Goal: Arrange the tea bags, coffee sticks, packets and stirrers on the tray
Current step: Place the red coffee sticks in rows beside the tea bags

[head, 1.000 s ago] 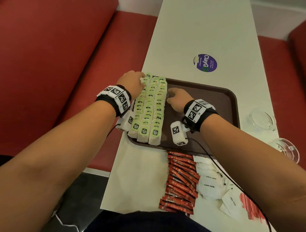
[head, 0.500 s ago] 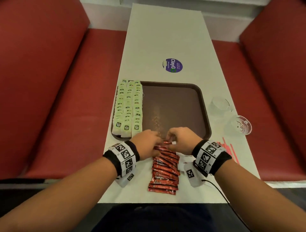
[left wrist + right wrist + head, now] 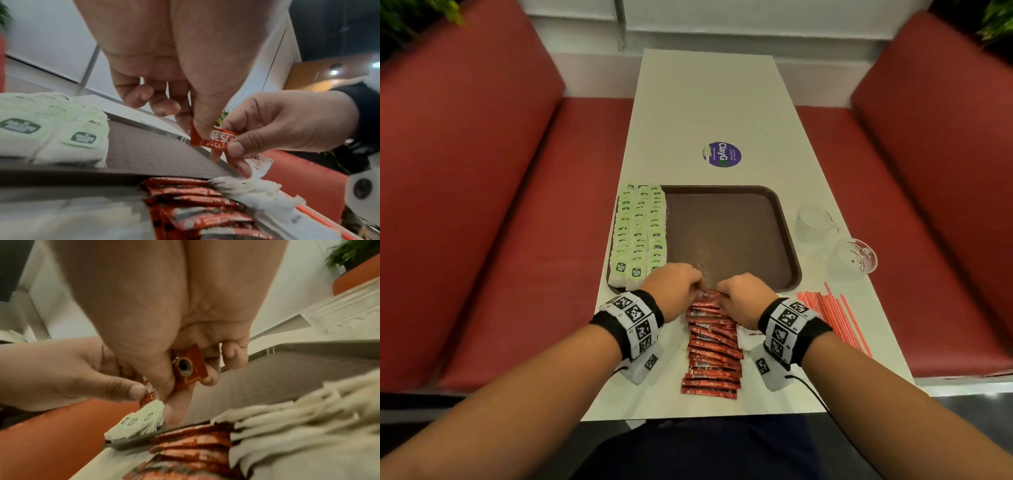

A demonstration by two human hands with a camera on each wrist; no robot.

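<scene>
Pinching one red coffee stick (image 3: pixel 212 138) at both ends, the two hands hold it just above the near rim of the tray (image 3: pixel 789 236). The left hand (image 3: pixel 671 286) grips its left end between thumb and forefinger, the other fingers curled loosely behind; the right hand (image 3: pixel 746 294) clamps the right end, thumb on top and fingers underneath. In the wrist views the stick hangs clear of the table, its long axis running left to right between the two grips, parallel to the tray's near edge.

Just below and nearer the person lies the row of coffee sticks (image 3: pixel 710 346) on the table (image 3: pixel 705 102), each one crosswise in the same direction as the held one. So the held stick appears already turned the way it would lie, and the bare tray floor sits straight ahead of both hands, neither plainly closer; the coming move looks like a short carry forward over the rim.

Tea bags (image 3: pixel 638 233) fill the tray's left side in rows. White packets (image 3: pixel 244 188) lie just right of the stick row, stirrers (image 3: pixel 832 315) further right, and two glass cups (image 3: pixel 851 260) stand beside the tray's right edge.
</scene>
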